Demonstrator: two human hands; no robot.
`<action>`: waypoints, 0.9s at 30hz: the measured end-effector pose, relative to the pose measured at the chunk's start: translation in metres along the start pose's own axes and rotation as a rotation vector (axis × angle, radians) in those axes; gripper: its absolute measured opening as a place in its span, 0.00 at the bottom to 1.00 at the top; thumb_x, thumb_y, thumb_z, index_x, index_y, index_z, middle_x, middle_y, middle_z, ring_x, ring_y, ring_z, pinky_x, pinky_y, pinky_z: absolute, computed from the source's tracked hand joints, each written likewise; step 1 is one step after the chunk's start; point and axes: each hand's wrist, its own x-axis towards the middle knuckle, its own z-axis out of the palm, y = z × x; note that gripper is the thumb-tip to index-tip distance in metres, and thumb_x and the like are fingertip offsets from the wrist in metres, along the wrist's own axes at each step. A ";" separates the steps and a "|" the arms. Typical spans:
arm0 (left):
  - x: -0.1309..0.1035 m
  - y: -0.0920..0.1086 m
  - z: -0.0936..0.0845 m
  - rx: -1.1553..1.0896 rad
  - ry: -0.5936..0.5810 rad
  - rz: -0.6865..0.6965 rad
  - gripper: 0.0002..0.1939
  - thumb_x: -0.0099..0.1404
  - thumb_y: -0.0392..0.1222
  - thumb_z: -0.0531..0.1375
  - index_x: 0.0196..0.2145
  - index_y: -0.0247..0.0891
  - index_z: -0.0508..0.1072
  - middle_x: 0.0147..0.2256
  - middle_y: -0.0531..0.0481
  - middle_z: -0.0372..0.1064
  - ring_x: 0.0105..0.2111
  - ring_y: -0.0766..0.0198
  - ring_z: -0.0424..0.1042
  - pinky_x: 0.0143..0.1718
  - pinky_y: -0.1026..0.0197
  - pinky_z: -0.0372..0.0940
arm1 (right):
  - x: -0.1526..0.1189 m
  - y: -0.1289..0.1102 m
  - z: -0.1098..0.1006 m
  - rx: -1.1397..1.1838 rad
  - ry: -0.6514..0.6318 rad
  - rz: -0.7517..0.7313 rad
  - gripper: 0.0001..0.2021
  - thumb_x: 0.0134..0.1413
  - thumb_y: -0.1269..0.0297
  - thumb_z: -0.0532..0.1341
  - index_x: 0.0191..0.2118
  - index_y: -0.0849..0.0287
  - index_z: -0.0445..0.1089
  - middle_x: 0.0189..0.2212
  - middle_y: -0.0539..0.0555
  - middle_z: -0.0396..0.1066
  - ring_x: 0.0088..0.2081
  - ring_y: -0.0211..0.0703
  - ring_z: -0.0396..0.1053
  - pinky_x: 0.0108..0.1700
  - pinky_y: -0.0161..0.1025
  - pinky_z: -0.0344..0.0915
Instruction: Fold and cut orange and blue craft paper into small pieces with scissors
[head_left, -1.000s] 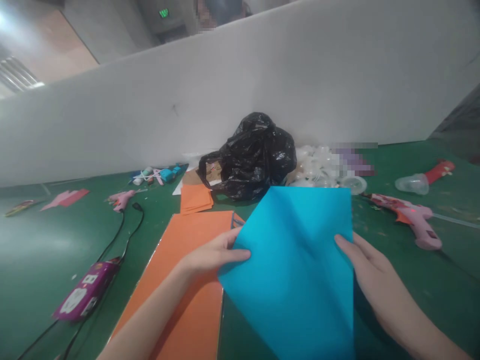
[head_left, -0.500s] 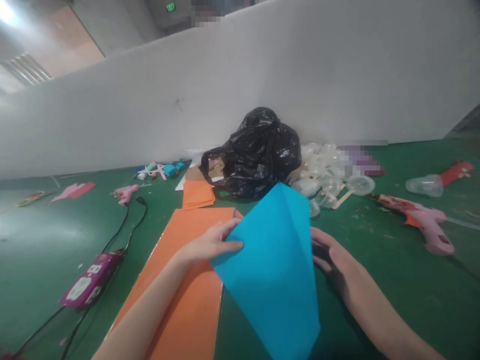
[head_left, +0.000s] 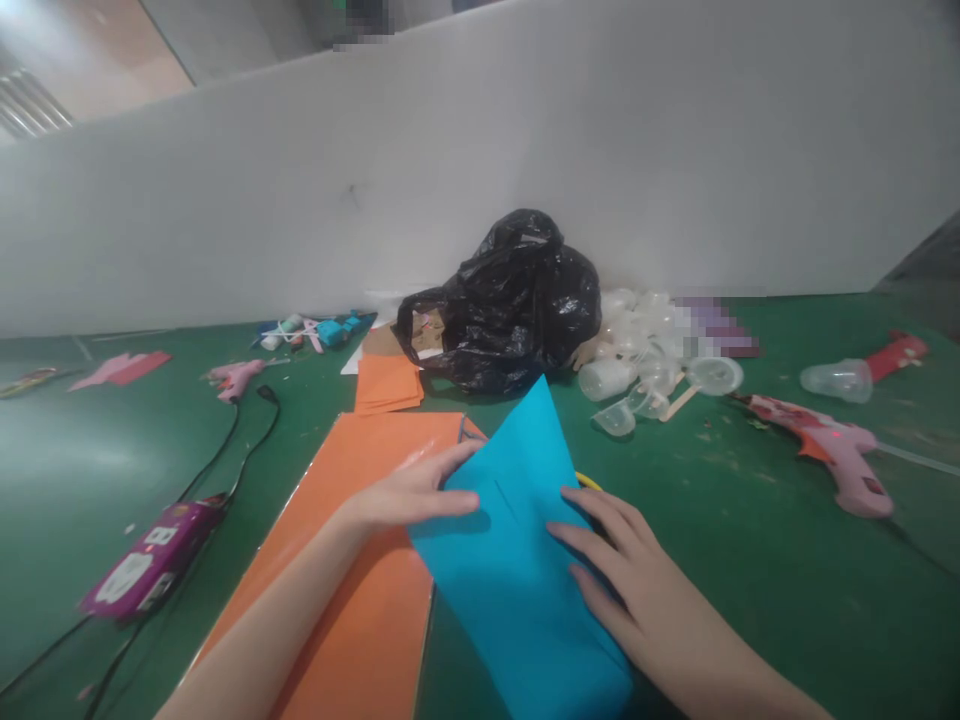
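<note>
A sheet of bright blue paper [head_left: 502,560] is tilted up in front of me, its pointed corner towards the black bag. My left hand [head_left: 424,490] grips its left edge, thumb on the near face and the other fingers partly hidden behind. On the right side of the sheet lie the spread fingers of my right hand [head_left: 622,570], touching its face; that thumb is hidden. A short dark line marks the upper part of the paper. Behind its right edge a bit of something yellow [head_left: 589,481] peeks out. Under my left forearm is a large orange sheet pack [head_left: 360,600].
Small orange sheets [head_left: 388,384] lie before a black plastic bag [head_left: 517,310]. Clear plastic cups [head_left: 652,375] are heaped right of it. A pink glue gun [head_left: 832,440] rests at right, another glue gun [head_left: 236,378] at left, near a purple power strip [head_left: 154,560] with cables.
My right hand has moved left from beside the sheet onto its face. The paper's right part has bent, and its top now looks narrower. My left hand keeps its grip.
</note>
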 end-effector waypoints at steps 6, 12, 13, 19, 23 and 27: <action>0.002 -0.003 0.003 -0.054 0.226 -0.018 0.18 0.68 0.53 0.61 0.51 0.44 0.75 0.53 0.44 0.71 0.52 0.53 0.70 0.48 0.58 0.67 | 0.001 0.000 -0.003 -0.128 0.029 -0.129 0.16 0.67 0.67 0.53 0.53 0.55 0.75 0.60 0.63 0.69 0.59 0.61 0.68 0.52 0.58 0.75; 0.006 0.005 0.007 -0.364 0.184 0.063 0.07 0.65 0.42 0.65 0.39 0.39 0.74 0.37 0.51 0.74 0.35 0.65 0.73 0.39 0.64 0.67 | -0.007 -0.002 -0.007 0.180 0.000 0.200 0.25 0.68 0.56 0.54 0.68 0.48 0.56 0.66 0.62 0.60 0.64 0.58 0.62 0.56 0.57 0.71; 0.007 0.005 0.007 -0.415 0.193 0.100 0.06 0.64 0.41 0.66 0.38 0.39 0.73 0.34 0.52 0.73 0.32 0.66 0.73 0.37 0.65 0.67 | -0.008 -0.002 -0.008 0.284 -0.017 0.303 0.28 0.68 0.54 0.53 0.70 0.48 0.51 0.67 0.63 0.59 0.65 0.57 0.62 0.56 0.56 0.71; 0.009 0.003 0.015 -0.604 0.231 0.227 0.06 0.65 0.42 0.65 0.36 0.39 0.72 0.31 0.52 0.73 0.32 0.66 0.74 0.37 0.63 0.67 | 0.002 -0.001 -0.020 0.762 0.062 0.565 0.31 0.64 0.44 0.54 0.68 0.52 0.52 0.52 0.62 0.74 0.53 0.53 0.73 0.54 0.51 0.72; 0.008 -0.002 0.016 -0.561 0.186 0.230 0.08 0.63 0.43 0.67 0.38 0.40 0.73 0.33 0.52 0.74 0.33 0.65 0.74 0.37 0.63 0.67 | 0.004 0.001 -0.032 0.857 0.097 0.581 0.27 0.60 0.47 0.61 0.62 0.49 0.64 0.42 0.57 0.78 0.44 0.50 0.78 0.45 0.44 0.76; 0.006 -0.009 0.009 -0.414 0.043 0.175 0.12 0.62 0.46 0.68 0.39 0.40 0.72 0.37 0.50 0.75 0.35 0.63 0.75 0.38 0.62 0.66 | -0.004 0.000 -0.038 0.846 0.063 0.630 0.24 0.58 0.46 0.62 0.58 0.47 0.70 0.50 0.57 0.77 0.49 0.53 0.77 0.45 0.42 0.77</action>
